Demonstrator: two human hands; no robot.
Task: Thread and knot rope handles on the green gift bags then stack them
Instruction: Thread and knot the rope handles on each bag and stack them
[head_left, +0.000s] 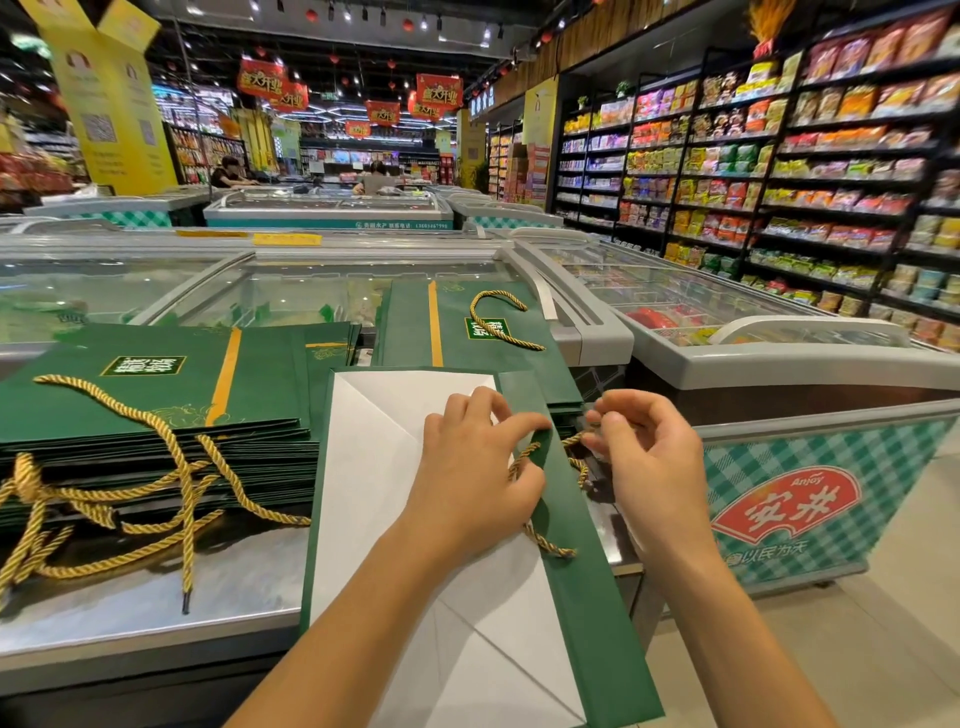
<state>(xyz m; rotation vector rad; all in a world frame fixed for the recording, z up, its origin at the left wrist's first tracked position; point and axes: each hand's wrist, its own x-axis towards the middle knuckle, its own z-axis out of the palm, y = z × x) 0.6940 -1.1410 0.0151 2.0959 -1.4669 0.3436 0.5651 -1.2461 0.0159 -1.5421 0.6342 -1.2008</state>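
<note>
A flat green gift bag (576, 587) lies in front of me with its white inside facing up. A gold rope (545, 543) runs along the bag's green top band. My left hand (472, 467) presses on that band and pinches the rope against it. Just off the bag's right edge, my right hand (644, 452) pinches the rope's free end between its fingertips. A stack of green bags with gold rope handles (156, 415) sits to the left. Another green bag with a gold handle (467, 322) lies behind.
The bags rest on glass-topped chest freezers (291, 291). Another freezer with a checked front panel (810, 467) stands to the right. Stocked snack shelves (779, 171) line the aisle at right. People stand far back among the freezers.
</note>
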